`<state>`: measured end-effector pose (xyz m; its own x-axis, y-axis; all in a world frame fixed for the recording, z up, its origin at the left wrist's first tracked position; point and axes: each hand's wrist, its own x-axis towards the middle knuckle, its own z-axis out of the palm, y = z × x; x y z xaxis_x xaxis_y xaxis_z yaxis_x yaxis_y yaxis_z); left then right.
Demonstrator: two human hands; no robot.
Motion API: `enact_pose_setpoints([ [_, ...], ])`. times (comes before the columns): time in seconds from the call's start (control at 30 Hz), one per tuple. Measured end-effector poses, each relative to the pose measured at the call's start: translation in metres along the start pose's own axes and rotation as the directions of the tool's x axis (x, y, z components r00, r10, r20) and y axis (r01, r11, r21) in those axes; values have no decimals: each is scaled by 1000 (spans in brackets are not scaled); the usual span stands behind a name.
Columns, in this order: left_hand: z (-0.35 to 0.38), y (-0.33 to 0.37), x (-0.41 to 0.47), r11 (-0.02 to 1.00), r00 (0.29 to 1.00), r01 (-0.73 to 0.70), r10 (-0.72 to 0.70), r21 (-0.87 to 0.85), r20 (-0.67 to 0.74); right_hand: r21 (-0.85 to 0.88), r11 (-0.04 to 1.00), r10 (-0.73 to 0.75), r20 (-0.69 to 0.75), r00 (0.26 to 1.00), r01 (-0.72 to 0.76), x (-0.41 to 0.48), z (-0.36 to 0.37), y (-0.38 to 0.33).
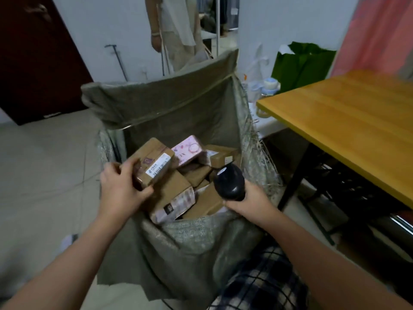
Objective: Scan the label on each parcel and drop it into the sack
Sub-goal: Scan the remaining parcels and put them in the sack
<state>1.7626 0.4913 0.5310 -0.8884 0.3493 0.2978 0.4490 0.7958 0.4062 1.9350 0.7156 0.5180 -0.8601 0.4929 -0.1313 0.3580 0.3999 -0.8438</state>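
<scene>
While my left hand clamps the taped cardboard parcel by its near end over the sack, my right hand is wrapped round the black scanner. It looks stiff, light and slick with tape, so gripping across the short edges suits it. The sack mouth gapes wide, though the wooden table crowds my right.

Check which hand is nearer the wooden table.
Right. The right hand, holding the scanner, is over the sack edge beside the table; the left hand grips a parcel across the sack, farther away.
</scene>
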Motion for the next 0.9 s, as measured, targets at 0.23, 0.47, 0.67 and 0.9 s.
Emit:
enact_pose_setpoints([
  [0.23, 0, 3, -2, 882, 987, -159, 127, 444, 102, -388, 921, 122, 214, 969, -30, -4, 20, 32],
  [0.47, 20, 13, 21, 751, 936, -213, -27, 626, 351, -279, 960, 53, 79, 996, -29, -11, 22, 38],
  [0.67, 66, 73, -41, 703, 701, -650, 409, 288, 585, -217, 976, -7, -86, 996, -12, -11, -5, 48],
  [0.9, 80, 91, -62, 736, 660, -651, 430, 184, 616, -135, 991, -3, 69, 998, 12, -17, -11, 78],
])
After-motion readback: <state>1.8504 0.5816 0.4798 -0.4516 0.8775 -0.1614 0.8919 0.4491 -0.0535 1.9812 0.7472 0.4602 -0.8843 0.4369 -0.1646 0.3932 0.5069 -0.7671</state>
